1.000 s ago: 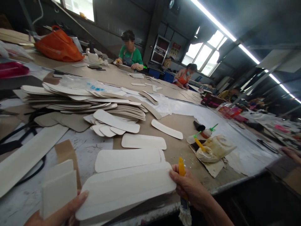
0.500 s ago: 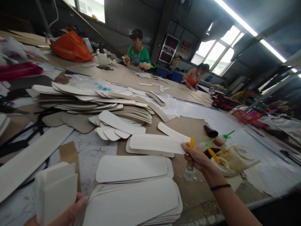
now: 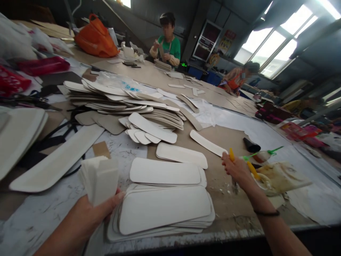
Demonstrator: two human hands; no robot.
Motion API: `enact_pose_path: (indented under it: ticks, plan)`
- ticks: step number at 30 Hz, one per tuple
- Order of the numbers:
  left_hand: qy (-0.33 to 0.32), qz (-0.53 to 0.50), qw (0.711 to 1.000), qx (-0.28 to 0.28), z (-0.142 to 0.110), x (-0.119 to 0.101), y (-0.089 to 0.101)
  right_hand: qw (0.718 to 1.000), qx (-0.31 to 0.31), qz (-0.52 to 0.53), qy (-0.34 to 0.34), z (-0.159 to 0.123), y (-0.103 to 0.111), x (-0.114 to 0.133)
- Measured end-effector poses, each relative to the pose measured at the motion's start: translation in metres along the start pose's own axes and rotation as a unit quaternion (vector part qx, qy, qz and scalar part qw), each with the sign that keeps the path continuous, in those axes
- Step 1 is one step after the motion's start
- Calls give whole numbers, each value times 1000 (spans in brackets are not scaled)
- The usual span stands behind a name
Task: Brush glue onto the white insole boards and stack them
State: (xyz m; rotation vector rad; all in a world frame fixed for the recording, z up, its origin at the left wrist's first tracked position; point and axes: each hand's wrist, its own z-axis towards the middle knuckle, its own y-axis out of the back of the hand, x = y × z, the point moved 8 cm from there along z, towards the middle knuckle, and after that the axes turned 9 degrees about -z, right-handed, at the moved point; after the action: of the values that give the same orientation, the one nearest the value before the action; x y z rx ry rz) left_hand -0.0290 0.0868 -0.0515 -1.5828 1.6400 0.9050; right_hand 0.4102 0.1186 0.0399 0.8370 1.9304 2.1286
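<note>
My left hand (image 3: 93,217) is closed round a fanned bundle of white strips (image 3: 102,179) that stand upright, at the lower left. My right hand (image 3: 237,170) grips a brush (image 3: 231,155) by its yellow handle; its lower end is blurred below the fingers. A curved white strip (image 3: 206,142) lies on the table with its right end close to my right fingertips; whether they touch it I cannot tell. Between my hands lie a large stack of rounded white panels (image 3: 165,209), another white panel pile (image 3: 162,172) behind it, and a smaller pile (image 3: 181,156) beyond.
A glue-stained tub (image 3: 282,177), squeeze bottles with green nozzles (image 3: 262,156) and a black cone (image 3: 252,145) stand at right. A heap of panels (image 3: 119,99) lies further back. Across the table sit a person in green (image 3: 170,46) and a person in orange (image 3: 237,80).
My right hand has let go of the white panel it held along with the brush and has moved towards the curved strip. My left hand still holds the bundle. The view has shifted.
</note>
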Motion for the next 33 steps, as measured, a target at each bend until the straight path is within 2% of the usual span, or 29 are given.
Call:
enact_pose_path:
  ticks: [2, 4, 6, 8, 10, 12, 13, 15, 17, 19, 23, 25, 29, 33]
  plan:
    - [-8, 30, 1000, -2, -7, 3, 1, 999, -15, 34, 18, -31, 21, 19]
    - [-8, 58, 998, -5, -13, 9, 1, 992, -66, 87, 66, -70, 42, 48]
    - [0, 79, 997, -3, -17, 16, 1, 982, -55, 156, 93, -107, 42, 77]
    - [6, 88, 996, 4, -18, 22, 0, 953, -1, 286, 102, -137, 25, 102]
    - [4, 88, 996, 29, -17, 24, -3, 903, 69, 409, 115, -160, -2, 127]
    - [1, 87, 995, 52, -17, 24, -6, 864, 129, 474, 111, -174, -31, 147]
    - [-1, 87, 994, 60, -17, 22, -8, 855, 153, 486, 103, -179, -44, 154]
    - [-2, 85, 994, 64, -17, 19, -10, 856, 182, 478, 77, -185, -66, 163]
    - [0, 79, 995, 63, -19, 17, -10, 874, 195, 442, 62, -189, -77, 165]
    - [-2, 66, 996, 56, -21, 14, -10, 902, 175, 389, 68, -191, -76, 161]
    - [-10, 42, 998, 42, -25, 13, -7, 960, 50, 254, 102, -187, -50, 134]
    - [-11, 36, 999, 37, -26, 14, -7, 977, -8, 177, 120, -183, -35, 116]
    - [-7, 29, 999, 32, -26, 18, -6, 983, -101, 57, 141, -175, -6, 88]
    - [10, 51, 998, 36, -24, 22, -3, 977, -155, -1, 144, -172, 15, 76]
